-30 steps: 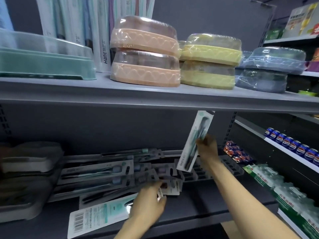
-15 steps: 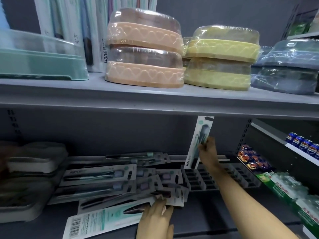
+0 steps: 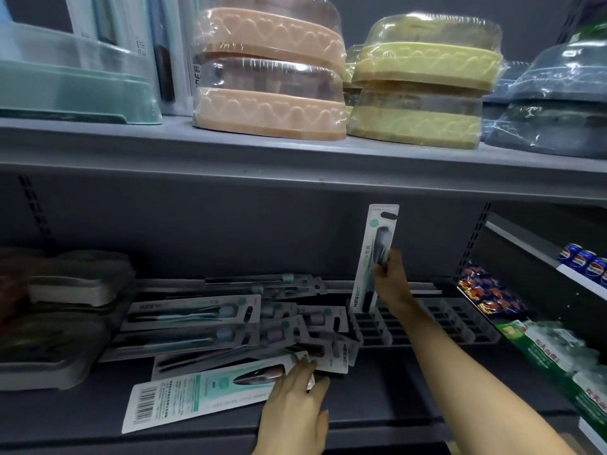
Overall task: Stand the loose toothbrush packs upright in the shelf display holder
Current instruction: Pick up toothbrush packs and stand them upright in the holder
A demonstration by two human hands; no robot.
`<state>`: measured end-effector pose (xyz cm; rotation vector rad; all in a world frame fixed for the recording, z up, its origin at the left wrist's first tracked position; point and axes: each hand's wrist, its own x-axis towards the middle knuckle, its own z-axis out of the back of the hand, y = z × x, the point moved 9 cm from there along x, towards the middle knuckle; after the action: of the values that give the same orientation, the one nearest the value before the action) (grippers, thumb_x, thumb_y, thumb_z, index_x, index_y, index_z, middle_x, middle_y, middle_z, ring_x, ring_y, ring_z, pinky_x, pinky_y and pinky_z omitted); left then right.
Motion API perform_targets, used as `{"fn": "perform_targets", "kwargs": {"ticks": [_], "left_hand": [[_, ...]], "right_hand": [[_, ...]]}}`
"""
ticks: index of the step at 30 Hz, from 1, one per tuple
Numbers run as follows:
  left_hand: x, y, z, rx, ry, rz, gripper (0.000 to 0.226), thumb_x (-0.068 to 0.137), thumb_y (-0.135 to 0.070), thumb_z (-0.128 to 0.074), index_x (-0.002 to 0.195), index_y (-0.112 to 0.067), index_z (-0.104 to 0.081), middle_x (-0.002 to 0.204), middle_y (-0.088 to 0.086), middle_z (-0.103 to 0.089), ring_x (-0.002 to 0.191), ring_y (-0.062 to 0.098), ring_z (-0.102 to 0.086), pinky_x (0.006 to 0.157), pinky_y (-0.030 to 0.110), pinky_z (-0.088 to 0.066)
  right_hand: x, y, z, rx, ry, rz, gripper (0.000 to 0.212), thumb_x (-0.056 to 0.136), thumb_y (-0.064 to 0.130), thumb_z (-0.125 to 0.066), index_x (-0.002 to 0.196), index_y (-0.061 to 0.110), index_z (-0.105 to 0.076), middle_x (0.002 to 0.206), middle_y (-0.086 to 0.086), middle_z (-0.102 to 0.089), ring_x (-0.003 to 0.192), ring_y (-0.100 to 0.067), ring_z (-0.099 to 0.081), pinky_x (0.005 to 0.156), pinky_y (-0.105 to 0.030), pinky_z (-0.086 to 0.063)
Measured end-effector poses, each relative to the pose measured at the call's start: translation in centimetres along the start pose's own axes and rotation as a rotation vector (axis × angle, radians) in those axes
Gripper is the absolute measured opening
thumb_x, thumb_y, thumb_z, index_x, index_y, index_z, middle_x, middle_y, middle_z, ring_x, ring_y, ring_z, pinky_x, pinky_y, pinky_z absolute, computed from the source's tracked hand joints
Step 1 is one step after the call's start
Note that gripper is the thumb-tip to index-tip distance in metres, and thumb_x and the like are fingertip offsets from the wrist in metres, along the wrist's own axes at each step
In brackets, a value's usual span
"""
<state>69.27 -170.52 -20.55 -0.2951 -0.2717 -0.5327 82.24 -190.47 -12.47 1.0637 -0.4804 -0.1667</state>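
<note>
- The right hand [image 3: 391,277] pinches 1 toothbrush pack [image 3: 374,257] near its middle, fingers curled round its right edge, and holds it upright, tilted slightly to the right at the top.
- The lower end of this pack sits at the back left corner of the display holder [image 3: 427,323], at or in a rear slot; whether it is seated in the slot cannot be told.
- The holder is a dark slotted tray lying on the lower shelf [image 3: 377,399], right of centre, reaching toward the shelf's right edge. Its other slots that show hold no packs.
- The left hand [image 3: 295,412] rests at the front edge of the lower shelf with fingers straight and relaxed, their tips lying on the right end of a front pack [image 3: 197,395]. It grips nothing.
- That front pack lies flat and slanted, back side up, with its barcode toward the front left of the shelf.
- Behind it a loose pile of packs [image 3: 230,323] lies flat and overlapping across the middle of the lower shelf, just left of the holder, the nearest touching its left edge.
- At the left edge of the lower shelf lie grey trays [image 3: 59,307], blurred.
- On the upper shelf [image 3: 295,159] stand 2 pink wrapped containers [image 3: 269,73] stacked, 2 yellow ones [image 3: 423,83] to their right, blue ones [image 3: 551,103] at the right edge, and a teal tray [image 3: 72,83] at the left.
</note>
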Motion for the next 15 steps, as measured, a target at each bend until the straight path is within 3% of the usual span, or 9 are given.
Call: {"fn": "perform_targets", "kwargs": {"ticks": [10, 15], "left_hand": [[-0.2, -0.2, -0.3, 0.010, 0.010, -0.019, 0.056, 0.023, -0.050, -0.083, 0.076, -0.036, -0.073, 0.094, -0.009, -0.073, 0.086, 0.008, -0.072, 0.063, 0.020, -0.057], [-0.1, 0.6, -0.1, -0.025, -0.012, 0.000, 0.061, 0.032, -0.042, -0.085, 0.091, -0.035, -0.071, 0.101, -0.008, -0.071, 0.086, 0.007, -0.071, 0.064, 0.014, -0.054]], "right_hand": [[-0.4, -0.7, 0.1, 0.044, 0.003, -0.005, 0.016, 0.092, -0.003, -0.033, 0.101, 0.010, -0.033, 0.077, 0.007, -0.041, 0.066, -0.006, -0.043, 0.059, -0.028, -0.039], [-0.9, -1.3, -0.2, 0.093, -0.002, -0.056, 0.008, 0.095, 0.002, -0.035, 0.099, 0.008, -0.035, 0.074, 0.005, -0.039, 0.062, -0.007, -0.039, 0.054, -0.021, -0.033]]}}
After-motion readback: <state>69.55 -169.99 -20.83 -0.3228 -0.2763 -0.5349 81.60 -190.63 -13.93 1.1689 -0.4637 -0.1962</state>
